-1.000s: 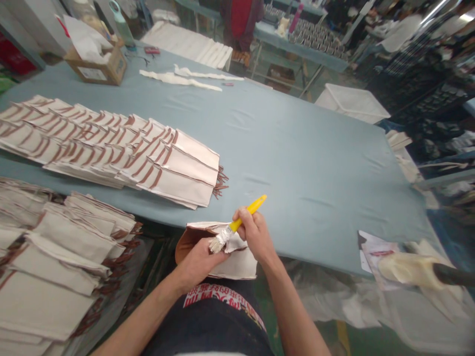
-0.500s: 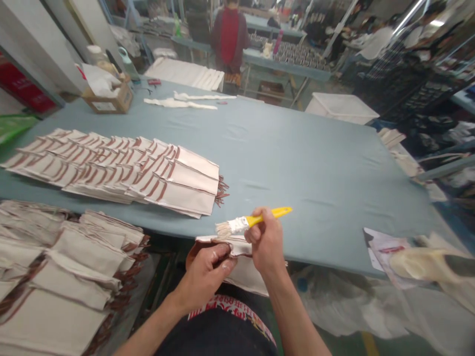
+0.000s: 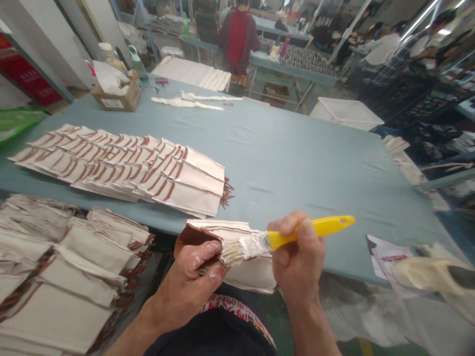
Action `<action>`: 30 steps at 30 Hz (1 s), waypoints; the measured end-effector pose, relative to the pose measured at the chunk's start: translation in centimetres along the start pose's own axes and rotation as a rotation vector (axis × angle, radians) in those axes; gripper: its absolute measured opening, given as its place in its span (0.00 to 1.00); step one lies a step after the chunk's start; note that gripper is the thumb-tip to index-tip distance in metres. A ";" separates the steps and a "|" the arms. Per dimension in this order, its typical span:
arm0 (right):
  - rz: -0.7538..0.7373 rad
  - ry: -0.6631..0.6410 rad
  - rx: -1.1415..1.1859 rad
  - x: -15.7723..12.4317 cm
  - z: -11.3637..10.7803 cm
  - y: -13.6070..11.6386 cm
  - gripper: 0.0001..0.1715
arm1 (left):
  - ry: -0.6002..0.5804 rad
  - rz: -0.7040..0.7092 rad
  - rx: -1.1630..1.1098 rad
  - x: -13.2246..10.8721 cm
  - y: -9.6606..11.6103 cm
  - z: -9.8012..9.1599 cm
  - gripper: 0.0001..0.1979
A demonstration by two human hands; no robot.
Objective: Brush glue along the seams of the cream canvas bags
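Note:
My right hand [image 3: 300,247] is closed around the yellow handle of a paintbrush [image 3: 322,226]. White paste coats the brush's ferrule and bristles, which point left and touch the work beside my left fingertips. My left hand [image 3: 198,277] pinches the edge of a cream fabric piece with brown lining [image 3: 250,274], held at the table's front edge. White smears mark the left fingers. Part of the piece is hidden behind both hands and the brush.
Overlapping rows of cream pieces with brown edges [image 3: 193,183] lie on the blue-grey table [image 3: 297,163]. More stacked pieces [image 3: 55,301] sit lower left. A cardboard box [image 3: 120,97] and white strips [image 3: 189,103] are at the back. Papers [image 3: 380,259] lie right; people work beyond.
The brush has come down from above the piece onto its edge by my left fingers. Both hands appear larger and the piece sits higher, nearer the table.

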State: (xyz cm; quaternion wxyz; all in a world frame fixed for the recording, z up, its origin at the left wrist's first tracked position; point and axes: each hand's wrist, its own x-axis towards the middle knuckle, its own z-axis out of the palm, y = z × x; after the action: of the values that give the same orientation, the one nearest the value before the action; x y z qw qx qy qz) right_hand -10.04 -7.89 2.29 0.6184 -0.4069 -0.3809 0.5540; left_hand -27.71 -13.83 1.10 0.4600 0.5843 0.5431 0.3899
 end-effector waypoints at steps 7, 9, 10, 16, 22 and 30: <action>-0.062 0.012 -0.155 0.1 -0.8 -0.2 0.28 | -0.019 0.007 -0.025 0.3 0.4 -0.3 0.13; -0.100 0.114 -0.186 0.4 -0.9 -0.6 0.28 | -0.014 0.006 -0.022 0.4 0.6 -0.2 0.13; -0.104 0.133 -0.189 0.5 -0.8 -0.8 0.28 | -0.008 0.012 -0.018 0.5 0.6 -0.1 0.13; -0.035 0.009 -0.177 0.6 -0.5 -0.3 0.30 | -0.004 0.041 0.003 0.6 0.6 -0.1 0.12; -0.158 0.233 -0.260 0.6 -1.4 -1.3 0.27 | 0.032 0.053 0.001 1.1 1.2 0.3 0.13; -0.230 -0.031 -0.270 -1.5 0.2 -1.1 0.20 | -0.020 0.096 0.048 1.6 -0.3 0.7 0.11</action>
State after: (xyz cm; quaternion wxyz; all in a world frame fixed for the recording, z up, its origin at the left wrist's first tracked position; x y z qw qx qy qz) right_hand -9.96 -9.39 3.35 0.6116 -0.4313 -0.5052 0.4297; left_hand -26.96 -12.30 0.50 0.4321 0.6245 0.5191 0.3923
